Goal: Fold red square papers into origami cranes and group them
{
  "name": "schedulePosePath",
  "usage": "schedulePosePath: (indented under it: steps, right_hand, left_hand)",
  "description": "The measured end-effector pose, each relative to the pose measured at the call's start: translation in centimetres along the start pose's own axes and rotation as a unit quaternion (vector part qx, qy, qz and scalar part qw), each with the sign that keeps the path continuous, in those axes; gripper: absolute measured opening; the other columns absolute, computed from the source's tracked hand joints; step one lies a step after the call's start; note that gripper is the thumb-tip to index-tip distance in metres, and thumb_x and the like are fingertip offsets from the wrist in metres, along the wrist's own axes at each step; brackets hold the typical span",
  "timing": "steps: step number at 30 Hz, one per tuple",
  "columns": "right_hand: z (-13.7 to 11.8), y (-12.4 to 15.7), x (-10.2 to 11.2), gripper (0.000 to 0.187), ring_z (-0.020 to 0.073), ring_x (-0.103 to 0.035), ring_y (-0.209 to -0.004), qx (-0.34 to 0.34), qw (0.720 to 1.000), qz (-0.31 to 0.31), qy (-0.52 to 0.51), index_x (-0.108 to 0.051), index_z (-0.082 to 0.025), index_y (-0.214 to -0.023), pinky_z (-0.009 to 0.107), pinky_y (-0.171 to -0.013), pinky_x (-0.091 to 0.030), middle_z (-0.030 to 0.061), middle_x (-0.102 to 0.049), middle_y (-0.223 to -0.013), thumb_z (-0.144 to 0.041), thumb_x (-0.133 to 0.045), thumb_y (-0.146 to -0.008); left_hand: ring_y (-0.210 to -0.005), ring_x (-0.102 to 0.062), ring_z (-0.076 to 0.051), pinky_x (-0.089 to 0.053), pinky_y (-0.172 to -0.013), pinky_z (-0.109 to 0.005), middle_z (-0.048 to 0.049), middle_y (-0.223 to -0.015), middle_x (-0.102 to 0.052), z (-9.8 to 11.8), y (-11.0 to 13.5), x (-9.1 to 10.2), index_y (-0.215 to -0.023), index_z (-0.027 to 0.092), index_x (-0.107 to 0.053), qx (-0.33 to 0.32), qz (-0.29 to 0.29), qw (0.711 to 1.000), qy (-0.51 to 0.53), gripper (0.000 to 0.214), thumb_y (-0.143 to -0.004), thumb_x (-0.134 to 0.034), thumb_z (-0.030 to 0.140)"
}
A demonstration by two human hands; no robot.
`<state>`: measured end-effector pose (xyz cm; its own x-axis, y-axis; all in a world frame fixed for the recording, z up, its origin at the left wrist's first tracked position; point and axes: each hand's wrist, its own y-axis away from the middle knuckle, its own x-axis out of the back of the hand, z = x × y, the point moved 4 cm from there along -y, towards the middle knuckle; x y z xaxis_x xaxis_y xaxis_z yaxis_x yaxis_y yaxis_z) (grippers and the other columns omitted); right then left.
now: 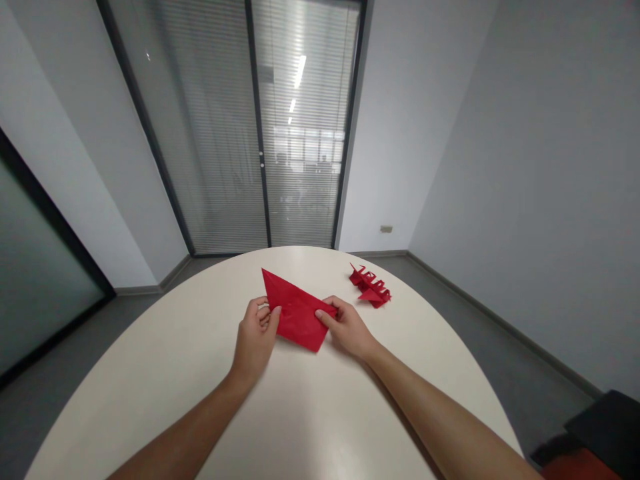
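Observation:
A sheet of red paper, folded and with a pointed upper left corner, is held up between my two hands just above the table. My left hand pinches its left edge, thumb on the near face and fingers behind. On the opposite side my right hand grips the right corner, its thumb also on the near face. Faint creases run across the paper. Beyond my right hand, several folded red paper figures stand close together on the table.
The round cream table spreads under both arms. Past its far edge are a glass partition with blinds and a wall socket. A dark chair with a red part stands at the lower right.

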<state>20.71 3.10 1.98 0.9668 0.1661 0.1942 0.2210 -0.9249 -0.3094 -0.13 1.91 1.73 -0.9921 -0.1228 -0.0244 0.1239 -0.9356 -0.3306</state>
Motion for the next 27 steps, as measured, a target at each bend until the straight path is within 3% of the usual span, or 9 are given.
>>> schedulePosePath:
  steps: [4, 8, 10, 12, 15, 19, 23, 27]
  right_hand:
    - [0.4, -0.1, 0.1, 0.041, 0.0158, -0.059, -0.068, -0.016, 0.999, 0.012, -0.034, -0.059, -0.02, -0.103, 0.027, -0.063, -0.046, -0.0005, -0.065, -0.079, -0.057, -0.067, -0.085]
    - [1.1, 0.0, 0.2, 0.052, 0.0148, -0.056, -0.06, -0.038, 0.999, 0.011, -0.034, -0.052, -0.021, -0.123, 0.026, -0.057, -0.043, -0.0037, -0.061, -0.07, -0.056, -0.065, -0.088]
    - [1.2, 0.0, 0.5, 0.05, 0.0165, -0.059, -0.066, -0.024, 0.999, 0.029, 0.005, -0.053, -0.02, -0.126, 0.029, -0.063, -0.047, -0.0016, -0.063, -0.075, -0.053, -0.062, -0.09]
    - [0.7, 0.1, 0.9, 0.042, 0.0193, -0.064, -0.083, 0.017, 0.995, 0.052, 0.078, -0.057, -0.02, -0.124, 0.034, -0.078, -0.052, 0.0041, -0.067, -0.093, -0.046, -0.061, -0.091]
    - [-0.7, 0.4, 0.9, 0.032, 0.024, -0.058, -0.117, 0.099, 0.974, 0.043, 0.198, -0.062, -0.021, -0.121, 0.044, -0.104, -0.044, 0.0111, -0.062, -0.127, -0.035, -0.062, -0.092]
    - [-2.1, 1.0, -0.1, 0.045, 0.0277, -0.049, -0.134, 0.144, 0.946, -0.06, 0.283, -0.061, -0.025, -0.131, 0.049, -0.113, -0.037, 0.0124, -0.054, -0.144, -0.037, -0.068, -0.089]
    - [-2.4, 1.4, -1.2, 0.069, 0.0331, -0.043, -0.14, 0.166, 0.92, -0.138, 0.327, -0.053, -0.022, -0.143, 0.053, -0.116, -0.034, 0.0156, -0.05, -0.149, -0.046, -0.076, -0.082]
    - [-2.5, 1.3, -1.4, 0.052, 0.0307, -0.048, -0.136, 0.175, 0.917, -0.138, 0.332, -0.057, -0.023, -0.14, 0.051, -0.114, -0.037, 0.0143, -0.054, -0.146, -0.034, -0.068, -0.09]
  left_hand:
    - [-0.081, -0.074, -0.023, -0.06, -0.07, -0.034, -0.0119, -0.096, -0.076, -0.2, 0.0, -0.2, -0.131, 0.017, -0.045, 0.034, -0.004, 0.999, 0.033, 0.064, -0.083, -0.071, 0.049]
    - [-0.073, -0.074, -0.02, -0.059, -0.064, -0.03, -0.0067, -0.092, -0.077, -0.4, 0.1, -0.2, -0.153, 0.02, -0.025, 0.055, -0.022, 0.998, 0.014, 0.087, -0.084, -0.07, 0.047]
    - [-0.073, -0.073, -0.019, -0.058, -0.065, -0.029, -0.0049, -0.091, -0.077, -0.5, 0.0, -0.1, -0.154, 0.02, -0.03, 0.049, -0.032, 0.998, -0.014, 0.082, -0.086, -0.067, 0.047]
    - [-0.081, -0.074, -0.02, -0.058, -0.071, -0.029, -0.0067, -0.094, -0.077, -0.5, -0.2, 0.1, -0.14, 0.017, -0.053, 0.031, -0.035, 0.997, -0.067, 0.061, -0.087, -0.064, 0.046]
    - [-0.088, -0.073, -0.022, -0.057, -0.079, -0.031, -0.0089, -0.097, -0.077, -0.6, -0.4, 0.4, -0.115, 0.017, -0.071, 0.021, -0.036, 0.983, -0.178, 0.039, -0.089, -0.058, 0.043]
    - [-0.083, -0.072, -0.023, -0.055, -0.079, -0.034, -0.0098, -0.097, -0.078, -0.7, -0.3, 0.2, -0.12, 0.017, -0.071, 0.039, -0.064, 0.956, -0.283, 0.039, -0.094, -0.051, 0.039]
    - [-0.096, -0.071, -0.024, -0.052, -0.087, -0.035, -0.012, -0.11, -0.076, -0.2, 0.1, -0.8, -0.129, 0.017, -0.066, 0.023, -0.116, 0.938, -0.326, 0.041, -0.096, -0.045, 0.027]
    - [-0.091, -0.071, -0.023, -0.052, -0.084, -0.034, -0.0106, -0.109, -0.076, 0.5, 0.6, -1.6, -0.134, 0.017, -0.063, 0.002, -0.167, 0.916, -0.365, 0.045, -0.093, -0.046, 0.018]
